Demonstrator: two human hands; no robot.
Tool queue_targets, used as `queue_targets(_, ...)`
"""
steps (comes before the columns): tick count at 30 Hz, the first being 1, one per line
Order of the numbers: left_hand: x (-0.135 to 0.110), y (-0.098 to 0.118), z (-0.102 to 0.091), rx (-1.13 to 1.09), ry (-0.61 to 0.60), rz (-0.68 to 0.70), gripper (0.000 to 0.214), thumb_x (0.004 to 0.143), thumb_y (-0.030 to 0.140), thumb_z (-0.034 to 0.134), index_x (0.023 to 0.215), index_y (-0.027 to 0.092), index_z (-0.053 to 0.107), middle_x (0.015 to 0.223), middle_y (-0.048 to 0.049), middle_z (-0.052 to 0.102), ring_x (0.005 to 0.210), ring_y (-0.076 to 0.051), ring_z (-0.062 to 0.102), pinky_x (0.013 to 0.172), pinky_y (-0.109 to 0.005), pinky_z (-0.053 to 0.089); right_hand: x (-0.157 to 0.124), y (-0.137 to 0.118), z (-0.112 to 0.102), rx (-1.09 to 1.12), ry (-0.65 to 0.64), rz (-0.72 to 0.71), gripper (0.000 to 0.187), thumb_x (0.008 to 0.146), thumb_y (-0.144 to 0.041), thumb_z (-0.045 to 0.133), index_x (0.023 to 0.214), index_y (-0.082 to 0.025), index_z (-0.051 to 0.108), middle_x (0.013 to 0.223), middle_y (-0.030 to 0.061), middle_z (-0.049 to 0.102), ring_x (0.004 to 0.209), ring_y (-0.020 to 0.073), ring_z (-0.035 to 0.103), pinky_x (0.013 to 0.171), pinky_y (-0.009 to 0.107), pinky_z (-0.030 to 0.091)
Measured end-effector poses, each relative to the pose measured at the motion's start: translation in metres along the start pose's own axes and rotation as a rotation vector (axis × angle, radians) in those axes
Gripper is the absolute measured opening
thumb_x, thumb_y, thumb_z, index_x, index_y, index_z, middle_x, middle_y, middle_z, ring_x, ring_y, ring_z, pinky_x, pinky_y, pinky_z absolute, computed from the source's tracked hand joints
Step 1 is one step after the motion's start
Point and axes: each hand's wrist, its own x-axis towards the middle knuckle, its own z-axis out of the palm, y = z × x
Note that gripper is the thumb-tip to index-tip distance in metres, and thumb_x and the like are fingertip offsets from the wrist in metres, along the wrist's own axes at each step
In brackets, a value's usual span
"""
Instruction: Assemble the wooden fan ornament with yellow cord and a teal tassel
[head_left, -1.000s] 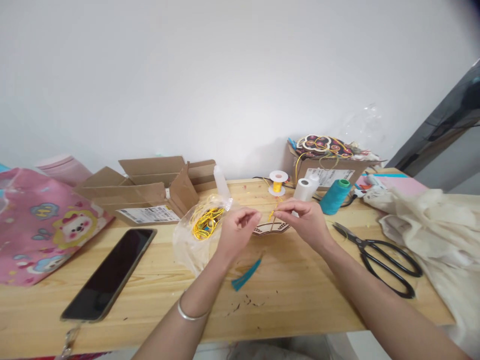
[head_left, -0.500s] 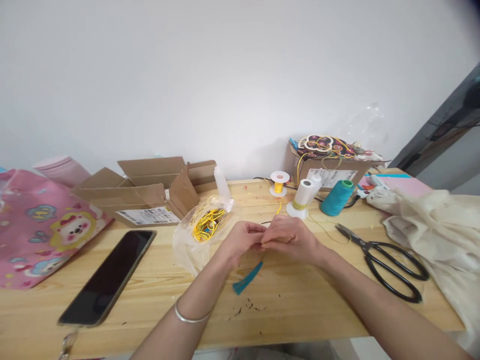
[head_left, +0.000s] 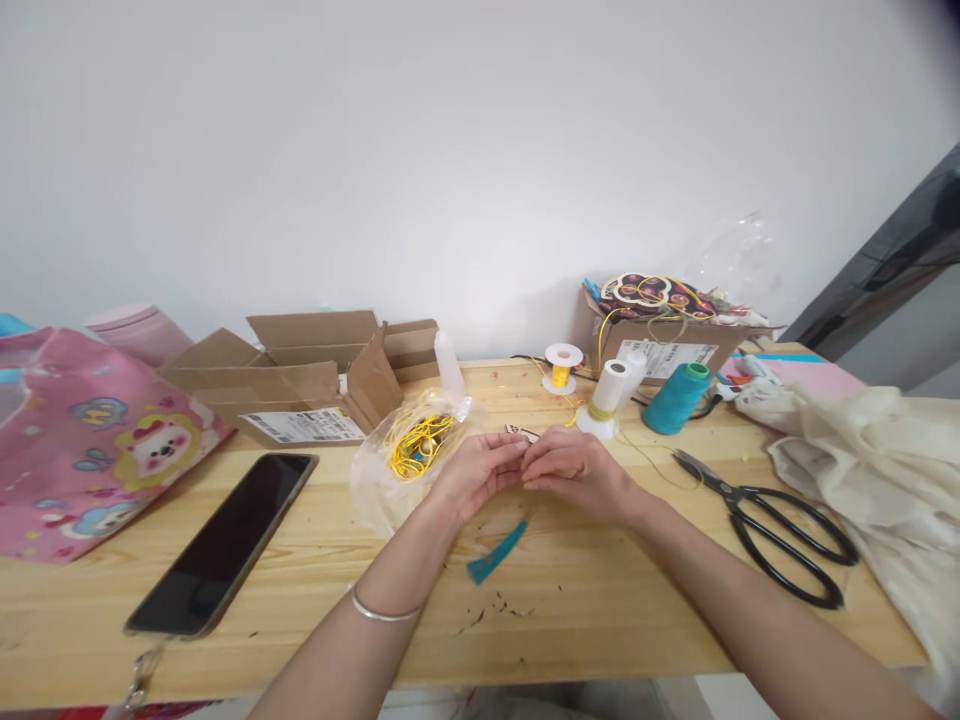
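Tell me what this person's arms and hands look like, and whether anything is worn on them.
Both forearms are bare as far as the picture shows. The left arm wears one thin, rounded, silver-coloured bangle above the wrist; the right arm shows none. The left hand and right hand are ungloved.

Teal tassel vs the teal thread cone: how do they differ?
Shape: the teal tassel is a slim, slanting bundle, wider at its loose end; the teal thread cone is thick and round.
Top: the cone shows a green core; the tassel shows none.
Place: the tassel is just nearer than the left hand and right hand; the cone stands farther back, to the right.
Shared: teal colour.
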Motion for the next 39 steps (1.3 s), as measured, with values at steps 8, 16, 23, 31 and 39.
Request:
queue_targets(8, 0.004, 0.0, -0.008, -0.333, 0.073, -0.229, 0.01, 0.076, 0.011, 0.051, 0.078, 0.011, 0.062, 0.068, -0.0026, 0.065, 0.066, -0.009, 0.061, 0.072, -0.023, 0.048, 0.0, -0.001, -0.001, 0.196, 0.25, 0.188, 0.007, 0.068, -0.019, 0.064, 0.073, -0.021, 0.068, 0.074, 0.004, 0.067, 0.07, 0.0141, 0.06, 0.065, 0.027, 0.048)
queue_targets(16, 0.003, -0.001, -0.007, 0.003, 0.069, -0.077, 0.006, 0.064, 0.011, 0.065, 0.068, 0.01, 0.061, 0.057, -0.0002, 0.061, 0.051, -0.006, 0.056, 0.059, -0.019, 0.048, 0.001, 0.004, 0.008, 0.214, 0.198, 0.333, 0.007, 0.069, -0.022, 0.062, 0.07, -0.019, 0.068, 0.067, 0.0026, 0.066, 0.062, 0.0133, 0.059, 0.058, 0.026, 0.047)
queue_targets(23, 0.006, -0.001, -0.011, 0.035, 0.071, -0.07, 0.008, 0.062, 0.016, 0.066, 0.064, 0.011, 0.06, 0.059, -0.0005, 0.059, 0.052, -0.006, 0.053, 0.054, -0.017, 0.043, -0.003, 0.008, 0.01, 0.072, 0.071, 0.159, 0.007, 0.071, -0.023, 0.061, 0.072, -0.022, 0.067, 0.069, 0.0014, 0.067, 0.066, 0.0135, 0.058, 0.068, 0.029, 0.043)
queue_targets(31, 0.011, -0.007, -0.007, 0.715, 0.213, 0.193, 0.006, 0.06, 0.014, 0.054, 0.064, 0.014, 0.058, 0.048, 0.0055, 0.049, 0.04, -0.005, 0.038, 0.04, -0.018, 0.027, -0.002, 0.014, 0.013, -0.078, 0.163, 0.365, 0.004, 0.066, -0.022, 0.064, 0.065, -0.02, 0.067, 0.06, 0.0011, 0.063, 0.06, 0.0129, 0.052, 0.058, 0.025, 0.04)
queue_targets(39, 0.009, -0.004, -0.002, 1.403, 0.531, 0.674, 0.022, 0.068, 0.013, 0.048, 0.078, 0.022, 0.066, 0.068, -0.0012, 0.065, 0.062, -0.015, 0.054, 0.059, -0.026, 0.037, 0.001, 0.024, 0.02, 0.157, 0.205, 0.528, 0.011, 0.067, -0.025, 0.059, 0.067, -0.017, 0.066, 0.062, 0.0003, 0.062, 0.054, 0.0102, 0.051, 0.049, 0.021, 0.039)
